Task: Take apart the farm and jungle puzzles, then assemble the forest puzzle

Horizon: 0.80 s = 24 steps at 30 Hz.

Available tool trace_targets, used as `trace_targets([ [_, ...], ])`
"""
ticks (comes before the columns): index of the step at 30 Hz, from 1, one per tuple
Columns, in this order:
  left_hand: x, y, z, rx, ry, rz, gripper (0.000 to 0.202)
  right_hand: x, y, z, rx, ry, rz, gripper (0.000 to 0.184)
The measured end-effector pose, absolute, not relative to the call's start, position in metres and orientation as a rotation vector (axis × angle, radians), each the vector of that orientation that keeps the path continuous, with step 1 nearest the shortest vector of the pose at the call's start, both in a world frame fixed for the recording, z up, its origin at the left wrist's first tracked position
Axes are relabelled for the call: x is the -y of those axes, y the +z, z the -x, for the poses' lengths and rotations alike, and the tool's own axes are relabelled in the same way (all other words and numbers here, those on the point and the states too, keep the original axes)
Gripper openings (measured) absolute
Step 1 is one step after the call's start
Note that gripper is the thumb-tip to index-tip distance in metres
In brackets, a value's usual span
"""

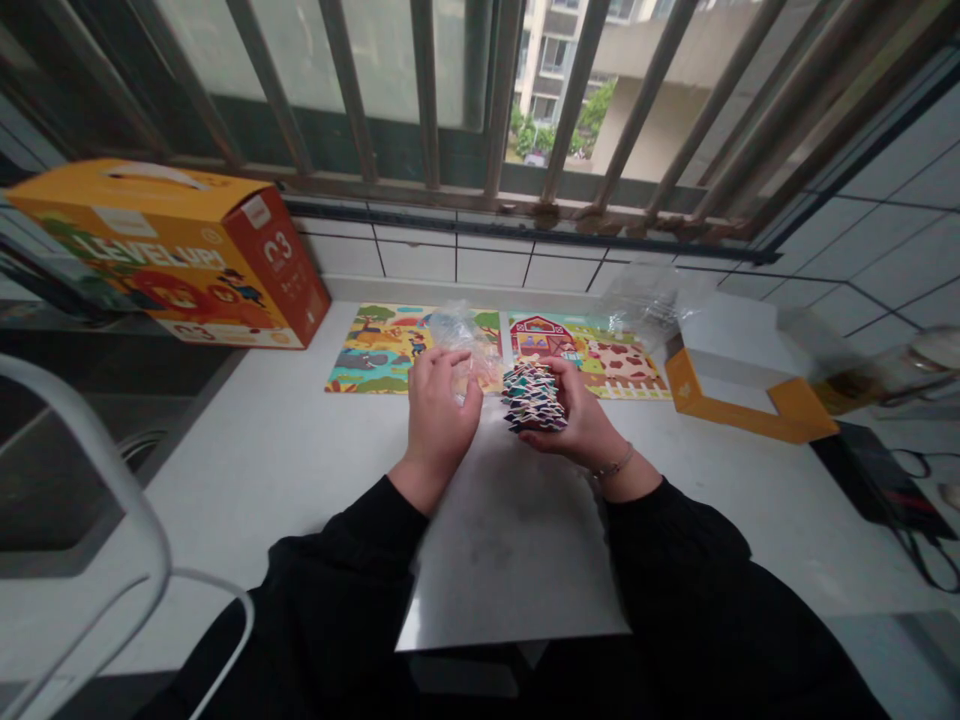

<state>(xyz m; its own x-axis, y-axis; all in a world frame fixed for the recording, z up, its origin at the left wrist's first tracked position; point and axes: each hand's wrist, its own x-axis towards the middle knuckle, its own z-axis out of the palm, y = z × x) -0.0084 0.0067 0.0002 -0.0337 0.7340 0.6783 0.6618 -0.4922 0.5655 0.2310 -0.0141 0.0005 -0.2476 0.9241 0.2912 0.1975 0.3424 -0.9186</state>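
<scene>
A thick stack of jigsaw puzzle pieces (534, 397), edges outward, is gripped in my right hand (574, 415), thumb below and fingers around its far side. To its left, my left hand (442, 420) has its fingers curved and its thumb apart from them. Crumpled clear plastic wrap (466, 340) lies just beyond the left fingers; whether they touch it I cannot tell. Behind the hands lie two illustrated picture boards, one with a hippo scene (375, 345) on the left and one with a barn and cow (622, 355) on the right. Under my wrists is a grey sheet (517, 560).
A large orange box (169, 250) with a handle stands at the back left beside the sink (60, 480). On the right are an opened orange-and-white box (750, 405), clear plastic packaging (652, 300) and a black device (885, 480) with cords. A white curved frame (112, 470) rises at left.
</scene>
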Motion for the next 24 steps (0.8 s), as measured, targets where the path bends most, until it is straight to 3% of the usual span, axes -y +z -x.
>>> trace_targets([
  [5, -0.029, -0.016, 0.020, -1.750, 1.425, -1.861, 0.043, 0.015, -0.009, -0.218, 1.838, 1.037, 0.915, 0.104],
  [18, -0.030, -0.008, 0.024, -1.730, 1.388, -1.823, 0.062, 0.035, 0.018, -0.190, 2.116, 0.353, 0.632, 0.104],
  [21, -0.028, -0.004, 0.024, -1.621, 1.394, -1.899, 0.077, 0.037, 0.011, -0.184, 2.087, 0.487, 0.577, 0.105],
  [24, -0.025, -0.002, 0.023, -1.561, 1.372, -1.913, 0.080, 0.035, -0.002, -0.184, 1.962, 0.837, 0.614, 0.108],
])
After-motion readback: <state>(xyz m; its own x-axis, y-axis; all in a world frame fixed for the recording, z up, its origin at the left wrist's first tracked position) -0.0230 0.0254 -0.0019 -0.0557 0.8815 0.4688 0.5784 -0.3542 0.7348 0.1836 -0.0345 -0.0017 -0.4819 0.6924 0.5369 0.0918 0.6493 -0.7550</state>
